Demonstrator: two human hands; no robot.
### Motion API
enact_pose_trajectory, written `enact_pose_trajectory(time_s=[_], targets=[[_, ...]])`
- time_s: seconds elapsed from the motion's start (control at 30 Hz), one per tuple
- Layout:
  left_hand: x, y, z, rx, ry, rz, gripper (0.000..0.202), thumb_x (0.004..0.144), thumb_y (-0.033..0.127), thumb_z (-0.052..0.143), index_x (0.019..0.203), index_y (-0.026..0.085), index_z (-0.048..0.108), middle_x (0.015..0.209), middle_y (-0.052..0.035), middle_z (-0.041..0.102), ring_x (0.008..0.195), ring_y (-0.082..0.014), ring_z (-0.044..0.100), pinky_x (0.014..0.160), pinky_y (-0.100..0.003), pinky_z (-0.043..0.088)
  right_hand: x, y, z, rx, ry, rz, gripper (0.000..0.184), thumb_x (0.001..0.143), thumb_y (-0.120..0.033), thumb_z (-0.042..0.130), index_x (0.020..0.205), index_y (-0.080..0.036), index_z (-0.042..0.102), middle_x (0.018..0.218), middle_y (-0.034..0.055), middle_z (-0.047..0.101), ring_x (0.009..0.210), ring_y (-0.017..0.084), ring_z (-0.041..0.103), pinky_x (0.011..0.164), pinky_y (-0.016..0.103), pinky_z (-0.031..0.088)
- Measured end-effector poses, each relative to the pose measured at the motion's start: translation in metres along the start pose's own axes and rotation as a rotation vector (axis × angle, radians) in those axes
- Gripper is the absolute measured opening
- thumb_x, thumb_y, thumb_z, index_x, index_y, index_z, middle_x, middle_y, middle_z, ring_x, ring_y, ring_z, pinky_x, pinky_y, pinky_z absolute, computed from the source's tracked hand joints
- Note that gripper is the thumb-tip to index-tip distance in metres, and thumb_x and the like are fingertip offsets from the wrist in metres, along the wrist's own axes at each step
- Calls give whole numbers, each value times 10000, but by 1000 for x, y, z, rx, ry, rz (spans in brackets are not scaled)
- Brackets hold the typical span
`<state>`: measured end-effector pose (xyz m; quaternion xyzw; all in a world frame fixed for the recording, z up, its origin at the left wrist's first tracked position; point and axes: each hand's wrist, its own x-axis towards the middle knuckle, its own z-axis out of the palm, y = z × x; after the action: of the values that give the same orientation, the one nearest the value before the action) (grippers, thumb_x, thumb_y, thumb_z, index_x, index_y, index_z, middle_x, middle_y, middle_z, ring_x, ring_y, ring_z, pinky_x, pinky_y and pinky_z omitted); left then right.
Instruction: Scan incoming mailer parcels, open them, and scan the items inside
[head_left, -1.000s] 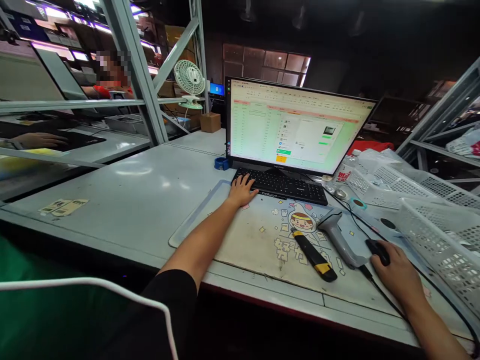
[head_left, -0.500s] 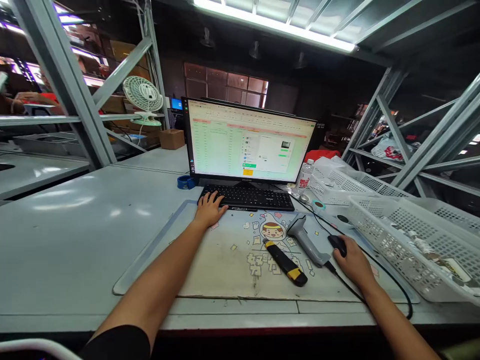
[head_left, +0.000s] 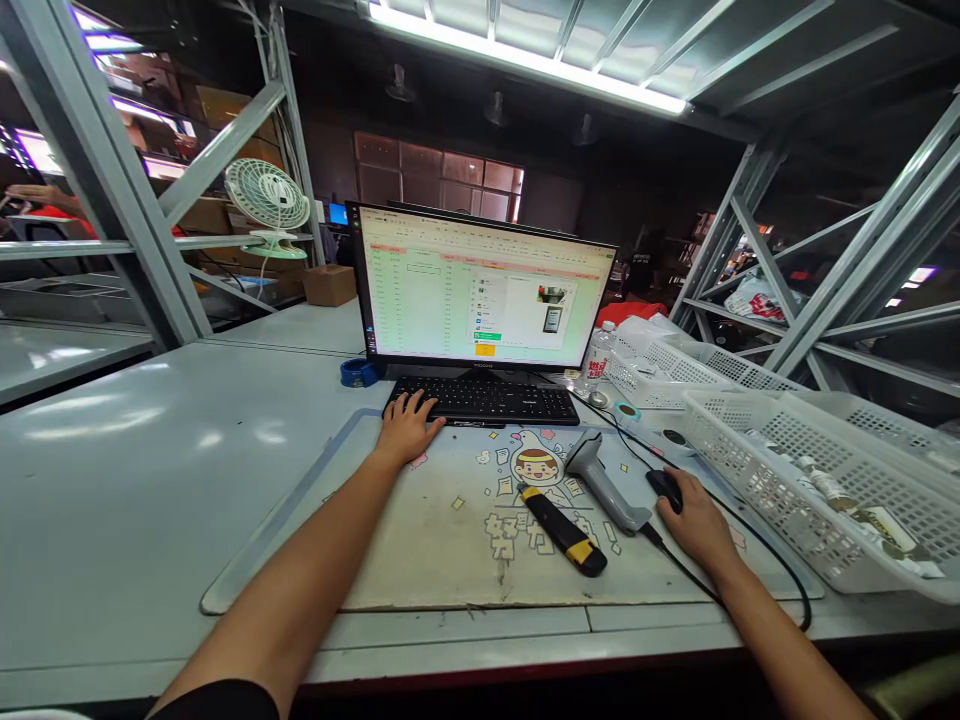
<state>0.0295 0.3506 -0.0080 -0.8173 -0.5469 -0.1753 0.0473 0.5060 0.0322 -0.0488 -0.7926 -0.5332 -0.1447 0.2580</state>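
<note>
My left hand [head_left: 406, 432] rests with spread fingers on the left end of a black keyboard [head_left: 502, 400]. On the right, my right hand [head_left: 694, 515] is wrapped over a black computer mouse [head_left: 664, 488]; part of the mouse is hidden under the palm. Between the hands, a grey barcode scanner [head_left: 606, 487] lies on the printed desk mat [head_left: 420, 540]. A black and yellow utility knife [head_left: 562, 530] lies just left of it. Behind the keyboard stands a monitor [head_left: 420, 310] showing a spreadsheet and a chat window with pictures.
White perforated baskets [head_left: 757, 480] holding small items line the right side. A plastic bottle [head_left: 597, 358] stands by the monitor, a blue tape roll [head_left: 359, 373] to its left. A small fan [head_left: 268, 195] is fixed to the metal rack. A cable runs beside the mouse.
The chat window on the monitor has changed and now shows two larger pictures. The view has shifted slightly to the right. Both hands keep their places on keyboard and mouse.
</note>
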Motion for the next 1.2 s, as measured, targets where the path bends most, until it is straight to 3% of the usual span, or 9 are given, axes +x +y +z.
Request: enact_pose_trajectory(time_s=[0.4, 0.83, 1.2], targets=[[3, -2, 4, 2, 7, -2, 647, 1091, 564, 409, 1644, 249, 527, 1761, -76, 332, 1622, -389, 265, 1333, -548, 221, -1, -3, -5, -21, -16, 38, 510, 977, -415, 438, 1394, -204, 642, 1469, 106, 598, 1234, 300, 641, 978, 443, 552], [-1, 1, -3, -22, -13, -7, 630, 1097, 543, 435, 1651, 254, 517, 1765, -74, 323, 1625, -391, 256, 1337, -554, 211, 0, 4, -1, -25, -29, 30, 543, 969, -469, 430, 1400, -226, 655, 1483, 102, 594, 1236, 312, 657, 1012, 470, 561], [-3, 2, -4, -41, -3, -3, 622, 1095, 532, 457, 1635, 233, 538, 1758, -80, 339, 1624, -387, 266, 1340, -559, 212, 1, 21, 17, 15, -21, 1, 603, 1057, -607, 372, 1479, -261, 628, 1552, 96, 551, 1324, 327, 626, 1053, 491, 551]])
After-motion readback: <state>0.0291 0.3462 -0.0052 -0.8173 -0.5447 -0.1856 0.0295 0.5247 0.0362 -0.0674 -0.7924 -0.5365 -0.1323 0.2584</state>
